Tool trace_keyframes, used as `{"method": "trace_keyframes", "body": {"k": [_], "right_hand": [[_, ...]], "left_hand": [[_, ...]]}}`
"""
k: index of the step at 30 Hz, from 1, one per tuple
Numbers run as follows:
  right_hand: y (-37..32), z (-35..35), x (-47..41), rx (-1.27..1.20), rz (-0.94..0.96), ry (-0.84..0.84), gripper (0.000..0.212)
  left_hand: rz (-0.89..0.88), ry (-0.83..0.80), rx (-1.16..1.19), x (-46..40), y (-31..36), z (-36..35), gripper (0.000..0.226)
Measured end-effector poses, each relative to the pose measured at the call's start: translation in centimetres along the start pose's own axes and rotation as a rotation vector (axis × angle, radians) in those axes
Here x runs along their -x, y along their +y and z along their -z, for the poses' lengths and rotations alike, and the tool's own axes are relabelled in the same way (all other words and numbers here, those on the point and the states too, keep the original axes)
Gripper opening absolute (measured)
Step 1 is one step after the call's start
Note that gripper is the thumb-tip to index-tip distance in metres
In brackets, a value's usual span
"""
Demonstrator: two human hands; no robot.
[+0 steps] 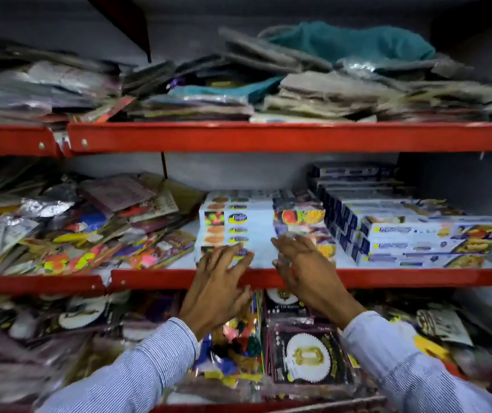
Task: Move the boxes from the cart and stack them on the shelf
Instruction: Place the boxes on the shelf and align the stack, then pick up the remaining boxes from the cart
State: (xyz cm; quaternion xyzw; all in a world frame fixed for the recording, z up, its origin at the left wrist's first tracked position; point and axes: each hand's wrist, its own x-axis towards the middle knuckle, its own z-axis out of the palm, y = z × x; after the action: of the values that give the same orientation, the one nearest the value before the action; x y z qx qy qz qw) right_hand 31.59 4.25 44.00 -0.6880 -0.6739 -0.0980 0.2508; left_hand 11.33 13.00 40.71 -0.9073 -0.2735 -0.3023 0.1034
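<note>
A: Task thing first. Where are the boxes?

B: Centre of frame, middle shelf (298, 278). A stack of long white boxes (247, 225) with fruit pictures on the ends lies flat on it, front edge just behind the red shelf lip.

A: Hands?

B: Both reach forward from the bottom of the frame, in striped pale sleeves. Left hand (218, 289) has its palm down and fingers spread, fingertips on the front face of the lowest box in the stack, wrist over the red lip. Right hand (304, 268) is just beside it to the right, fingers extended and splayed, touching the front of the same stack. The hands are apart from each other, both flat and unclenched, gripping nothing. Some motion blur on the right fingers.

A: Around it?

B: Right of centre, a second pile of blue-and-white boxes (411, 231), stepped up toward the back, just beside the first stack. Left of the stack, a loose heap of colourful plastic packets (90, 234), edges near the boxes. Upper shelf (268, 137) has flat grey packets and a teal cloth bundle (355, 41), top right. Lower frame, under the hands, foil balloon packs (307, 357), one with a gold digit on a white disc.

A: Anything blocking?

B: Only the red lip crossing under both wrists.
</note>
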Motion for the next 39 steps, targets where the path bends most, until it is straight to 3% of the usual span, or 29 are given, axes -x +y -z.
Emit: {"method": "trace_keyframes", "body": {"k": [5,10,17,21,24,32,35,39], "right_hand": [[-2.2,-3.7,8.8,-0.001,-0.028,-0.015,0.052],[-2.8,-10.3,17.6,-0.077,-0.124,-0.188,0.048],[-1.8,-21.9,28.6,-0.159,-0.319,-0.662,0.045],[-1.9,-29.5,34.0,-0.172,-0.384,-0.948,0.048],[-1.9,-34.6,36.9,-0.152,-0.387,-1.141,0.053],[-0.8,-44.5,40.0,-0.112,-0.29,-1.321,0.057],[0.1,-45.4,39.3,-0.134,-0.225,-1.353,0.062],[1.1,-45.2,39.1,-0.058,-0.082,-1.301,0.054]], "left_hand": [[0.079,-0.115,0.09,8.7,2.4,-1.5,0.063],[0.201,-0.315,0.194,17.7,3.6,-4.2,0.065],[0.383,-0.695,0.288,29.6,5.2,-10.8,0.055],[0.49,-0.763,0.377,35.9,6.4,-14.8,0.048],[0.577,-0.805,0.466,39.5,7.0,-17.2,0.056],[0.314,-0.873,0.454,43.3,7.1,-21.4,0.028],[0.199,-0.92,0.42,42.7,7.4,-22.4,0.025],[-0.005,-1.01,0.385,42.3,8.9,-23.7,0.015]]}}
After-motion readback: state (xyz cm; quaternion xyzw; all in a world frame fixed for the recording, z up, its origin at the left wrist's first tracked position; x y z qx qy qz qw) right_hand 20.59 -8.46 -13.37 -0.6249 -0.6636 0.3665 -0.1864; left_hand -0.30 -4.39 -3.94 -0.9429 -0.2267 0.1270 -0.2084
